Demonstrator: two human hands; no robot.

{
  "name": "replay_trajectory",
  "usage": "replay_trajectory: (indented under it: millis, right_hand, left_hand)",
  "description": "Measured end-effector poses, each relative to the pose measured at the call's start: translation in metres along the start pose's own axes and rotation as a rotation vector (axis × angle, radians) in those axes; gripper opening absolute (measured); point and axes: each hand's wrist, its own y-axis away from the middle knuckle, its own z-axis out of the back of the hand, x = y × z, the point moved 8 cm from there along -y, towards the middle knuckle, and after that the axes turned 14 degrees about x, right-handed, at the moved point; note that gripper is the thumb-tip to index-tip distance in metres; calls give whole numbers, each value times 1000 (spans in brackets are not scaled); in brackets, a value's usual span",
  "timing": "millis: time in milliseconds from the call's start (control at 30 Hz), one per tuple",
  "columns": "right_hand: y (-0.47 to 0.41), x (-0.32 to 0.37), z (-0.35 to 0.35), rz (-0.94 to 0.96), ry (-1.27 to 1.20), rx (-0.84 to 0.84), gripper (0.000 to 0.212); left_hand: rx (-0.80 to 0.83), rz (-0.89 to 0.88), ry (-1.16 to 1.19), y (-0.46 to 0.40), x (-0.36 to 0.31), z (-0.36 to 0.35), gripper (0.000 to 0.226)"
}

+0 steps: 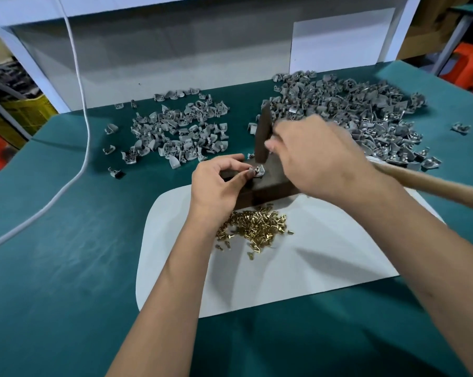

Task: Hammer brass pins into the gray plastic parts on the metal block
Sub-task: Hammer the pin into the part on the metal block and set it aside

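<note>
Brass pins [254,227] lie heaped on white paper [298,268] before the metal block [268,183]. Left hand [216,183] pinches a gray plastic part [257,170] atop it; right hand [317,156], its grip apparently around the hammer [262,131], poises the near-vertical head directly above.

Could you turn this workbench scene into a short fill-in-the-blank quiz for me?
1. The right hand grips a ____ with a wooden handle.
2. The left hand pinches a gray plastic part on the metal ____.
3. The brass pins lie on a ____ sheet.
4. The table cover is ____.

Missing words: hammer; block; white; green
</note>
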Motion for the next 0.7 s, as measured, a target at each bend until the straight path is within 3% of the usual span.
replay_trajectory:
  millis: [67, 167, 233, 367, 500, 567, 667, 700]
  right_hand:
    - [7, 4, 8, 16, -83, -146, 20]
    - [8, 11, -21, -7, 6, 78, 18]
    - [2, 7, -18, -14, 45, 124, 18]
    - [4, 3, 11, -8, -73, -152, 22]
    - [0, -8, -24, -113, -58, 229, 25]
    - [-3, -14, -10, -93, -31, 167, 25]
    - [5, -9, 11, -48, -160, -127, 21]
    - [4, -1, 3, -37, -129, -82, 20]
  left_hand:
    - [-13, 2, -1, -1, 1, 1, 4]
    - [2, 7, 21, -1, 1, -1, 6]
    - [-3, 14, 17, -1, 1, 0, 6]
    - [-22, 7, -5, 0, 1, 1, 6]
    - [-25, 5, -42, 1, -1, 2, 8]
    - [-22, 8, -59, 1, -1, 2, 8]
    - [-18, -3, -54, 0, -1, 3, 7]
    - [-21, -6, -46, 0, -1, 3, 8]
